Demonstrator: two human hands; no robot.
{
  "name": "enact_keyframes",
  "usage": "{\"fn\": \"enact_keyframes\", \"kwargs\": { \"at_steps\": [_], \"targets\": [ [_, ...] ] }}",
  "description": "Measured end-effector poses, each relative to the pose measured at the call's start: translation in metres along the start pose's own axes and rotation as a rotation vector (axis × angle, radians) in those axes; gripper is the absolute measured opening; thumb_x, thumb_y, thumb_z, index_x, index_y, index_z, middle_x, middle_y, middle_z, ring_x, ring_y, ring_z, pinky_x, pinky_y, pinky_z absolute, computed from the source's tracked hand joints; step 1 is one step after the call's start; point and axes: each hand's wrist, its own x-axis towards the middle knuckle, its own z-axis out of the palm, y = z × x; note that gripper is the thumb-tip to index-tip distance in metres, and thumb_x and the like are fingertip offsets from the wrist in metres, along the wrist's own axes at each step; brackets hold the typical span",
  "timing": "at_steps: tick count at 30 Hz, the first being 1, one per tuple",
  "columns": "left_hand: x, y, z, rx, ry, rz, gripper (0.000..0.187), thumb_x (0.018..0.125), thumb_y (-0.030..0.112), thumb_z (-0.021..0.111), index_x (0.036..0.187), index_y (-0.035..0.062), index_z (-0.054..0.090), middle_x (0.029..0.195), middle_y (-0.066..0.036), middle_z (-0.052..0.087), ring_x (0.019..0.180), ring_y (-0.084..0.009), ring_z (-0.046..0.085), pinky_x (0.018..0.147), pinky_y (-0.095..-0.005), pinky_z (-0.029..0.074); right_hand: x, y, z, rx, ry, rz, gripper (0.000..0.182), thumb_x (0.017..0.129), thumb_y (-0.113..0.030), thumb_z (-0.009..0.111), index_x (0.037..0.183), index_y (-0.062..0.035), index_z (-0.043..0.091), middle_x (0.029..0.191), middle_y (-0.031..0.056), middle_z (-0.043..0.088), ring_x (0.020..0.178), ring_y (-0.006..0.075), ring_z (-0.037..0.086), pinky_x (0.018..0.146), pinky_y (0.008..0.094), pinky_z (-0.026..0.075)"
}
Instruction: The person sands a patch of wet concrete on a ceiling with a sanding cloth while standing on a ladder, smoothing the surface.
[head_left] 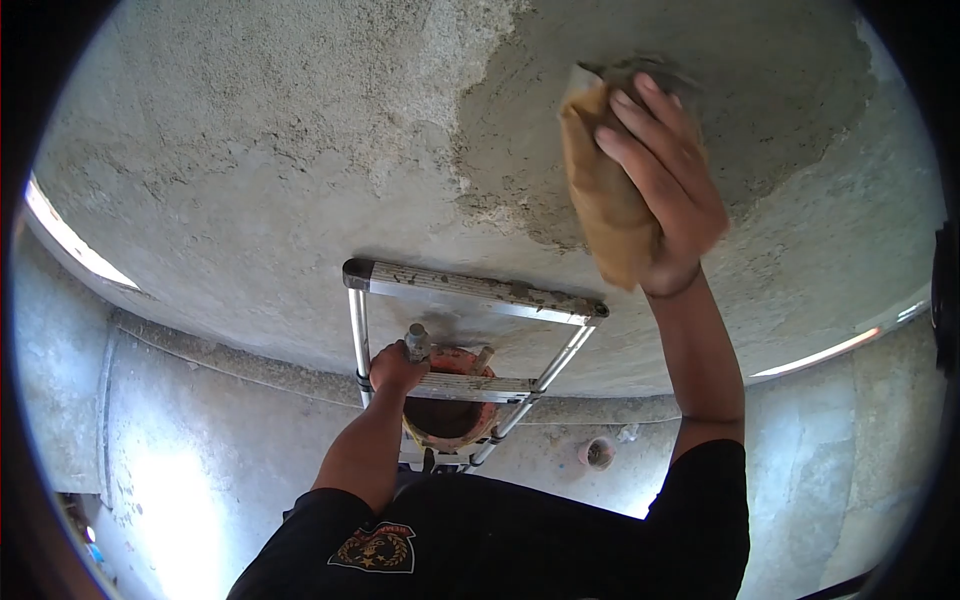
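Note:
My right hand (668, 165), slightly blurred, presses a brown folded sheet (605, 205) against the wall, its fingers spread across the outside. Beneath and around it lies a dark patch of damp plaster (790, 110) with a ragged edge. Lower down, my left hand (397, 368) is closed at the left end of a rung of the aluminium ladder (470, 386). From its fist sticks a grey, cement-stained handle (417, 342) with a round end; the rest is hidden by the fingers. Just behind that rung hangs or stands a reddish bucket (450, 420) with grey-brown material inside.
The ladder's top rung (480, 290), crusted with mortar, is close to the rough grey wall (250, 170). A stick-like handle (483, 360) pokes out of the bucket. Far below, a small pail (597, 453) stands on the concrete floor (540, 470).

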Motion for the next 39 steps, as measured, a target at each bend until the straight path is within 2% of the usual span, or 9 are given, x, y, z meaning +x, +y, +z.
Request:
{"fn": "enact_keyframes", "kwargs": {
  "at_steps": [5,10,15,18,25,30,34,36,39],
  "targets": [
    [0.005,-0.003,0.004,-0.006,0.009,0.02,0.059,0.07,0.054,0.077,0.112,0.0127,0.071,0.111,-0.014,0.074,0.107,-0.0321,0.071,0.095,-0.0449,0.057,-0.026,-0.004,0.057,0.02,-0.066,-0.064,0.023,0.088,-0.011,0.07,0.11,-0.0069,0.075,0.125,0.0112,0.072,0.13,0.0284,0.062,0.113,0.048,0.045],
    [-0.001,0.004,-0.006,0.009,-0.03,-0.024,0.059,0.071,0.053,0.076,0.113,0.0126,0.07,0.112,-0.014,0.074,0.108,-0.0318,0.071,0.096,-0.0449,0.056,-0.04,-0.049,0.049,0.349,-0.424,0.085,0.025,0.084,-0.006,0.07,0.109,-0.0053,0.074,0.127,0.0119,0.07,0.131,0.0291,0.06,0.115,0.0462,0.044],
    [0.0,0.003,-0.005,0.004,-0.034,-0.007,0.059,0.073,0.054,0.075,0.114,0.012,0.071,0.113,-0.015,0.074,0.108,-0.0318,0.071,0.097,-0.044,0.055,0.001,-0.017,0.008,0.091,0.1,0.095,0.033,0.086,-0.022,0.076,0.115,-0.007,0.075,0.125,0.0138,0.072,0.128,0.0302,0.063,0.114,0.052,0.043],
    [0.0,0.002,-0.006,0.026,-0.035,0.01,0.058,0.073,0.053,0.075,0.114,0.012,0.071,0.112,-0.015,0.074,0.108,-0.0318,0.071,0.096,-0.0441,0.056,0.014,-0.001,0.022,-0.138,0.082,0.038,0.037,0.084,-0.027,0.078,0.114,-0.006,0.075,0.128,0.0148,0.071,0.13,0.0315,0.062,0.113,0.0525,0.043],
    [-0.003,0.003,-0.007,0.009,-0.015,0.015,0.058,0.073,0.054,0.076,0.113,0.0124,0.071,0.112,-0.014,0.074,0.108,-0.0322,0.071,0.096,-0.0449,0.056,-0.022,-0.052,0.067,0.201,-0.424,0.024,0.025,0.094,-0.013,0.068,0.117,-0.0048,0.074,0.125,0.015,0.072,0.128,0.0304,0.063,0.113,0.0513,0.045],
    [0.0,0.006,-0.01,0.006,-0.037,-0.011,0.056,0.074,0.051,0.076,0.114,0.0126,0.071,0.114,-0.014,0.074,0.111,-0.0317,0.07,0.097,-0.0446,0.056,0.005,-0.028,0.005,0.481,0.012,0.24,0.027,0.096,-0.007,0.068,0.122,-0.0056,0.071,0.136,0.0134,0.066,0.124,0.0271,0.065,0.106,0.0448,0.054],
    [0.001,0.002,-0.005,-0.019,-0.047,-0.025,0.056,0.073,0.048,0.077,0.115,0.0129,0.07,0.115,-0.013,0.074,0.112,-0.0312,0.07,0.098,-0.0449,0.054,0.048,-0.002,-0.023,0.047,0.468,0.02,0.029,0.098,-0.013,0.067,0.125,-0.0017,0.069,0.129,0.017,0.069,0.127,0.0289,0.063,0.105,0.0443,0.054],
    [0.001,0.001,-0.004,-0.005,-0.041,-0.014,0.055,0.072,0.048,0.078,0.114,0.0129,0.07,0.114,-0.013,0.074,0.112,-0.0311,0.07,0.099,-0.0449,0.054,0.051,0.014,-0.017,-0.275,0.388,-0.311,0.034,0.1,-0.026,0.065,0.123,-0.0012,0.071,0.13,0.0142,0.069,0.13,0.0316,0.061,0.111,0.0482,0.048],
    [-0.001,0.003,-0.006,0.004,-0.035,-0.017,0.054,0.072,0.048,0.077,0.113,0.0127,0.07,0.114,-0.013,0.074,0.111,-0.0308,0.07,0.099,-0.0447,0.054,0.018,0.006,0.018,-0.312,0.019,-0.073,0.036,0.095,-0.029,0.064,0.119,-0.0052,0.074,0.13,0.0114,0.07,0.134,0.0329,0.058,0.115,0.0526,0.039]
  ]
}}
